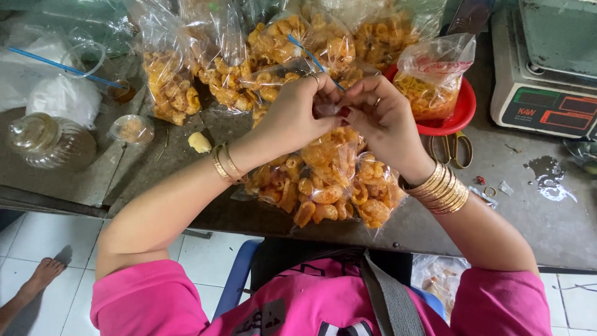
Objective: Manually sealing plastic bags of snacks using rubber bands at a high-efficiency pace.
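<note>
Clear snack bag, filled with orange fried rings, lying on the worktop under your hands: likely light, crinkly, slippery, contents brittle. Your left hand and right hand pinch its gathered neck, the best hold. Behind: more filled bags; red bowl holding another bag.

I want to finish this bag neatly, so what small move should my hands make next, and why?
Probably pinch and twist the gathered neck tighter before anything else. Both the left hand and right hand meet at the top of the clear bag of orange fried snacks, which lies full on the grey counter, and no tie shows around the neck.
</note>
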